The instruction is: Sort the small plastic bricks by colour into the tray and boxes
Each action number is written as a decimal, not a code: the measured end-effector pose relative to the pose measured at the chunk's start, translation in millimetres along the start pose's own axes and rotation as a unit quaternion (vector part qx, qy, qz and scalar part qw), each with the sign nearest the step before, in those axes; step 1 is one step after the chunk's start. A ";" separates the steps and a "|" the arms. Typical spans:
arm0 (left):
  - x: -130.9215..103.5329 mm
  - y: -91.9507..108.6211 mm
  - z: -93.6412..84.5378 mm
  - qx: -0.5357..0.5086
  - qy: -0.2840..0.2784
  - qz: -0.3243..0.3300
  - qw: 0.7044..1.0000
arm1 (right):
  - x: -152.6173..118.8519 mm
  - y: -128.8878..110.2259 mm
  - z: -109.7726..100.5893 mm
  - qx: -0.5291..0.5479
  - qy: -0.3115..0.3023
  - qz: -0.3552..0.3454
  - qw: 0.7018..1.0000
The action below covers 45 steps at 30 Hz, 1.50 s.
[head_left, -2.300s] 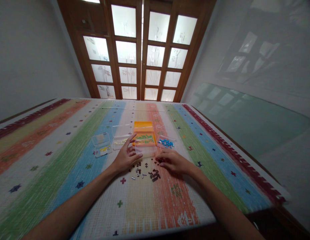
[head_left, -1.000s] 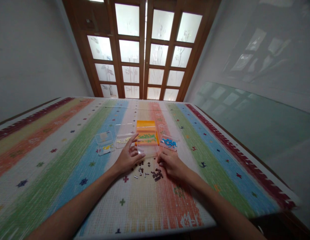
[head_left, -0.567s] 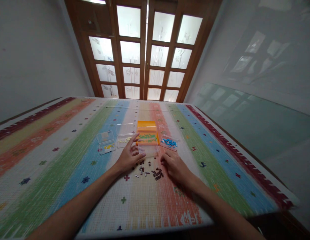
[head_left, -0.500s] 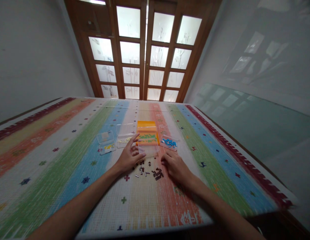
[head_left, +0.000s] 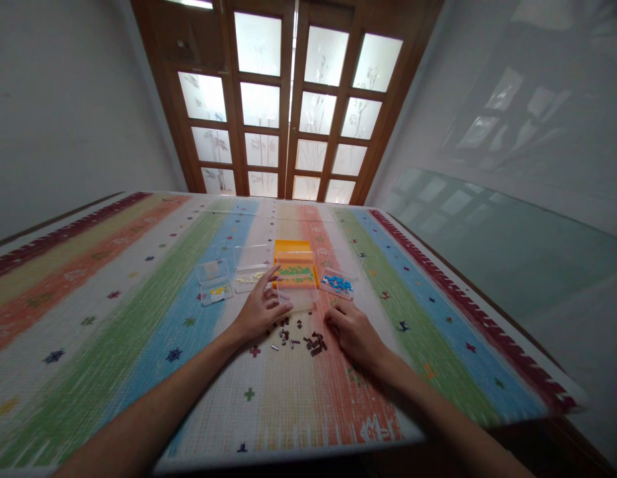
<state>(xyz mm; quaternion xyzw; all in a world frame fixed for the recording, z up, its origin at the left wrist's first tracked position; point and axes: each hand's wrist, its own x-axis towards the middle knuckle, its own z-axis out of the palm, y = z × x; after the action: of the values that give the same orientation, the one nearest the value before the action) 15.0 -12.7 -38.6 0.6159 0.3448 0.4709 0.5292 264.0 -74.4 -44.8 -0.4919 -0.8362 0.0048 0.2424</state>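
My left hand (head_left: 261,313) rests beside a clear plastic box (head_left: 297,294), thumb and fingers spread. Its index finger lies by the box's left side; whether it touches I cannot tell. Green pieces (head_left: 295,271) show inside the clear and orange boxes. My right hand (head_left: 354,330) rests on the cloth with curled fingers, and anything in them is hidden. Between the hands lie several small dark brown building bricks (head_left: 315,344), some in a loose pile just left of my right hand. A pale grey piece (head_left: 274,348) lies nearer to me.
An orange box (head_left: 292,245) stands behind the clear one. To its right is a clear case (head_left: 355,282) of blue pieces (head_left: 337,284). On the left stand open clear cases with cream pieces (head_left: 248,279) and yellow pieces (head_left: 219,291). A striped cloth (head_left: 203,398) covers the table.
Both hands keep nearly the same pose. The whole view has shifted slightly, and my right hand sits a touch farther right.
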 end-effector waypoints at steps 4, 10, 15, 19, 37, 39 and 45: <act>0.2 -1.3 -0.5 0.005 -0.002 0.002 1.000 | 2.6 2.0 0.5 0.025 -0.001 0.007 1.000; 0.0 0.4 -1.0 0.013 -0.006 0.006 1.000 | 2.2 2.1 1.9 0.033 -0.002 0.017 0.999; -0.6 2.7 0.3 0.016 -0.011 0.015 1.000 | 11.0 3.4 -6.1 0.096 0.027 0.039 0.994; -0.5 1.1 0.5 0.011 -0.008 0.014 1.000 | 34.9 -1.0 -24.6 0.145 0.055 0.034 0.987; -1.0 2.3 0.7 -0.043 -0.047 -0.006 0.998 | 98.4 -9.4 -9.4 0.116 -0.007 -0.035 0.993; -0.9 1.2 0.3 -0.036 -0.047 -0.001 0.998 | 97.6 -7.8 -8.8 0.109 -0.005 -0.038 0.993; -1.0 0.7 0.5 -0.034 -0.045 0.001 0.998 | 95.7 -5.8 -9.2 0.070 -0.002 -0.041 0.997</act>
<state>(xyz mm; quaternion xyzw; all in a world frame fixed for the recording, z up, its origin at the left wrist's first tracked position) 15.1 -14.0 -38.2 0.6185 0.3036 0.4548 0.5643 224.9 -0.5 3.1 -0.4391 -0.8537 0.0541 0.2746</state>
